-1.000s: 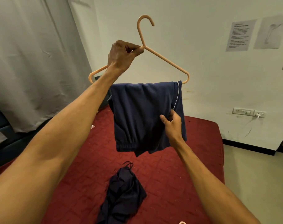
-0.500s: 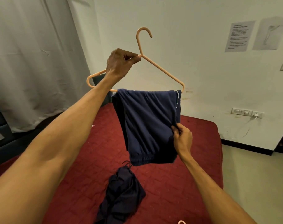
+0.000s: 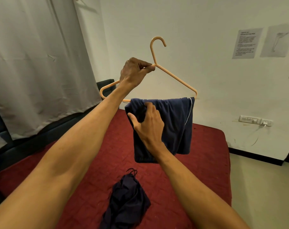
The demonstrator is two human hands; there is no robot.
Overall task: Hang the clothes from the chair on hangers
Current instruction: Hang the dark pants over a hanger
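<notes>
Crossing from the garment's right edge half a second earlier, the right hand (image 3: pixel 148 124) had come to the upper left of the navy trousers (image 3: pixel 176 123), just below the bar, its thumb splayed and its fingers bent into a fold of cloth; whether they pinched that fold or only pressed it could not be told. The left hand (image 3: pixel 135 71) gripped the peach plastic hanger (image 3: pixel 176 78) at the base of its hook, fingers curled tight around the neck, and held it up in front of the wall over the red mattress (image 3: pixel 206 154). The trousers were draped over the hanger's lower bar, bunched toward its right end, with part of the bar bare on the left. That garment looked all but hung, needing at most a tidy and a place to hang. A second dark garment (image 3: pixel 127 200) lay crumpled on the mattress below, on no hanger, so at least one piece appeared left to do. No spare hanger showed in view.
</notes>
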